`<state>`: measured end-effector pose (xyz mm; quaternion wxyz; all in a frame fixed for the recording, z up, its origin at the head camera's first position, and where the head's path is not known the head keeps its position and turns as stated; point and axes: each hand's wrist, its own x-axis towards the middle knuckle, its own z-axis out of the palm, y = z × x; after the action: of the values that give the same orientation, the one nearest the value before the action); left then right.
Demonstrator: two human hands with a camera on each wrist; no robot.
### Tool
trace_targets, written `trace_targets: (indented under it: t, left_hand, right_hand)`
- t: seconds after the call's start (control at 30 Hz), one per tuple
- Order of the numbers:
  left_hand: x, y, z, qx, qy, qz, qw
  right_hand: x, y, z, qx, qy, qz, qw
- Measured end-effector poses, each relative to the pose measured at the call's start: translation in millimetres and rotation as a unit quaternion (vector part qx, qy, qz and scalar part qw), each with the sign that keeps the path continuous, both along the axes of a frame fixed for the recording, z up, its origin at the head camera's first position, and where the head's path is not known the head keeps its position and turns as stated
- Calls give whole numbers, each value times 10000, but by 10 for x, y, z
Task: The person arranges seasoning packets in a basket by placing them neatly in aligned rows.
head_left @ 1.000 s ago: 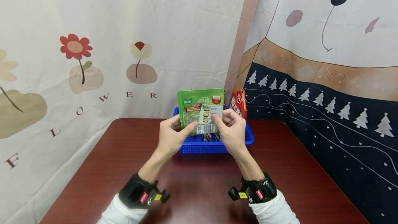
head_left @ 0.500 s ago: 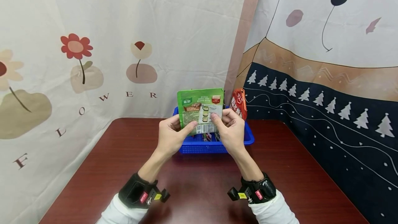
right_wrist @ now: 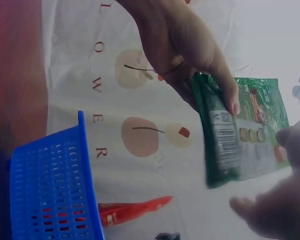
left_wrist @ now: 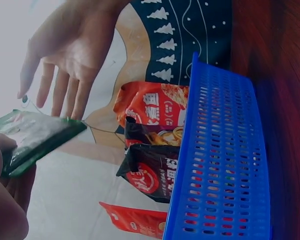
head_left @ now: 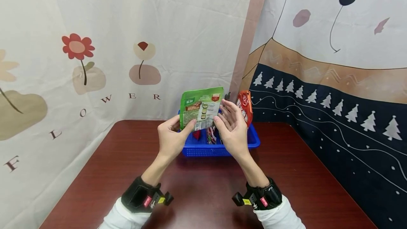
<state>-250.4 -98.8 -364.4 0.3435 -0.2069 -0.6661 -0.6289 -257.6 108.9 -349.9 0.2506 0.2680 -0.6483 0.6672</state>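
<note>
A green food pouch (head_left: 201, 106), its printed back with a barcode facing me, is held up over the blue basket (head_left: 208, 151). My left hand (head_left: 171, 136) pinches its lower left corner, thumb in front and fingers behind. Beside the pouch's right edge is my right hand (head_left: 233, 133), fingers extended and slightly spread. In the left wrist view a gap shows between the right hand (left_wrist: 80, 40) and the pouch (left_wrist: 42, 135). The right wrist view has the left thumb lying across the pouch (right_wrist: 250, 137) near the barcode.
An orange-red packet (head_left: 245, 107) stands at the basket's right. Black packets (left_wrist: 152, 172) and a red packet (left_wrist: 137, 220) also poke above the basket rim in the left wrist view. The basket sits on a dark red wooden table (head_left: 203, 186), with printed cloths (head_left: 197, 27) behind.
My right hand has let go of the pouch and its fingers have straightened. The pouch has tilted and shifted slightly left and up in my left hand, uncovering more of the basket.
</note>
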Motion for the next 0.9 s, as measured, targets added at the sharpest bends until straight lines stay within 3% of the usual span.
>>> trace_targets:
  t: [0.13,0.27,0.37,0.53,0.77,0.9]
  left_hand:
    - [-45,-13,-26,-72,615,475,9970]
    - [-110,-26,-42,-388,1640,1058,9800]
    - [-153,-35,-48,-729,2402,1522,9559]
    - [-178,-59,-64,-1308,3262,2109,9122]
    - [-184,-75,-96,-1994,4161,2399,8541]
    - [-189,-42,-72,-2162,4764,2639,8103]
  right_hand:
    - [58,-11,14,169,-27,95,9998]
    - [124,-25,34,296,-203,307,9989]
    - [169,-28,54,343,-315,528,9975]
    - [241,-11,88,319,-504,957,9936]
    - [322,-8,143,142,-1085,1152,9873]
    - [331,-42,168,-473,-1563,1423,9763]
